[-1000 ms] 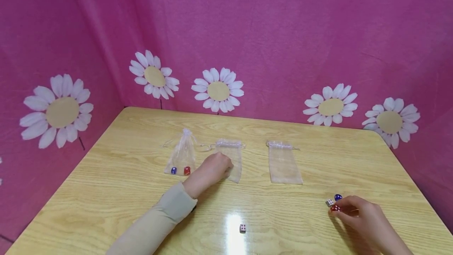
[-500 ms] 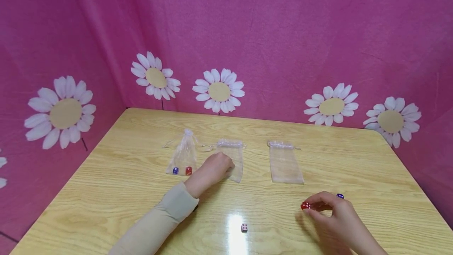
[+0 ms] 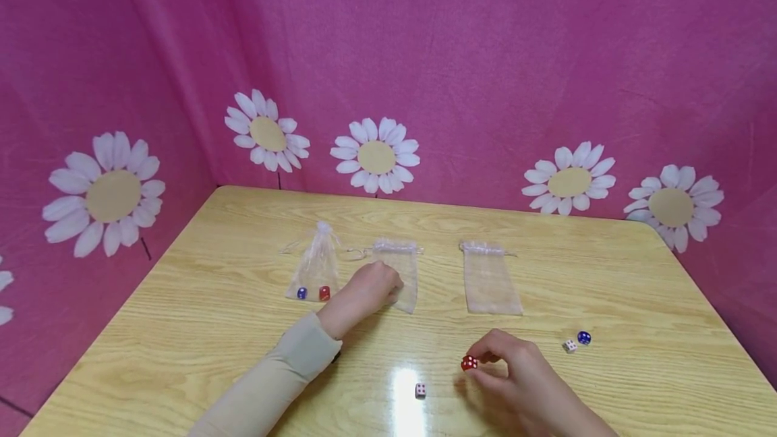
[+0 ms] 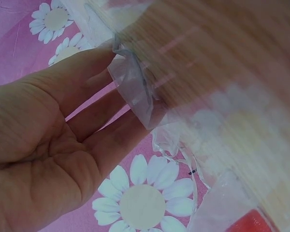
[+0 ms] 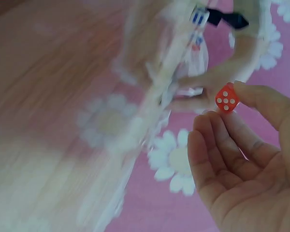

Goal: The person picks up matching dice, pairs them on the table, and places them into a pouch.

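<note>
In the head view my left hand (image 3: 366, 287) lies over the lower part of the middle sheer organza bag (image 3: 403, 265). The left wrist view shows the bag's loose corner (image 4: 135, 92) between the digits of that hand, pinched. My right hand (image 3: 516, 366) holds a red die (image 3: 469, 363) between thumb and finger, just above the table; the right wrist view shows five dots on the die (image 5: 226, 100). Left of the right hand, a white die (image 3: 420, 390) rests on the wood. Farther right lie another white die (image 3: 569, 346) and a blue die (image 3: 584, 337).
A gathered organza bag (image 3: 317, 255) on the left contains a blue die (image 3: 302, 293) and a red die (image 3: 324, 293). To the right lies a flat organza bag (image 3: 490, 282). A pink curtain (image 3: 461, 73) printed with daisies stands behind the wooden table (image 3: 607, 275).
My right hand has moved left with the red die, away from the white and blue dice on the right. The left hand stays at the middle bag.
</note>
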{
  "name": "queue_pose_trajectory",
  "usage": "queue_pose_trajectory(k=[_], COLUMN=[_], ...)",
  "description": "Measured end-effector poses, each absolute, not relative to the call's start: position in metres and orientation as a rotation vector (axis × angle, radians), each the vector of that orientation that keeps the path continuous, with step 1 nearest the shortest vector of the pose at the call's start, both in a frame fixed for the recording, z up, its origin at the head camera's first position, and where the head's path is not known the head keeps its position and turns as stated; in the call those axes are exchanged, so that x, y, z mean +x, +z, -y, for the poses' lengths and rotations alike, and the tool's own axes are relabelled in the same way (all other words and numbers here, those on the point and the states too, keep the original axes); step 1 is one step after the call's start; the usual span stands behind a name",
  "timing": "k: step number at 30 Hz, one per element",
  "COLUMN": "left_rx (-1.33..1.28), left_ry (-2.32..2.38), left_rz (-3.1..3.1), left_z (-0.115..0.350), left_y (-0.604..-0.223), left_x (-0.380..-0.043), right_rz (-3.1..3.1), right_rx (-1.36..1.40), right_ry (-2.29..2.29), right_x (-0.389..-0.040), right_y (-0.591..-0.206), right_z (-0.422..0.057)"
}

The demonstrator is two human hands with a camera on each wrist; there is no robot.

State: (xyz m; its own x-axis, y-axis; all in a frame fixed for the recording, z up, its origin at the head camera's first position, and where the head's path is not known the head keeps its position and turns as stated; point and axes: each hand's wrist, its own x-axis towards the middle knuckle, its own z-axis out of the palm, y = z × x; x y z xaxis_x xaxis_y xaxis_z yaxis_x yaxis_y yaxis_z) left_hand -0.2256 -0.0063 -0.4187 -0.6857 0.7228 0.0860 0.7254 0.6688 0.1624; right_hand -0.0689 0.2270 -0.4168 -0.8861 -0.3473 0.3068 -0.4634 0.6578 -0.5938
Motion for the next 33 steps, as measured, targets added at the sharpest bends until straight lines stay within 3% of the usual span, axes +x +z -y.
queue_pose_trajectory(k=[12,33], left_rx=[-1.300,-1.229], left_ry=[-0.297,-0.487], left_rz=[2.793,2.822], left_z=[0.009,0.016], left_y=[-0.427,-0.420], left_x=[-0.234,-0.229], right_rz=[2.846,2.964], right_rx=[0.928,0.917], right_ry=[0.858,0.691], right_x=[-0.070,-0.075], right_y=[-0.424,-0.425], right_z=[-0.199,-0.190])
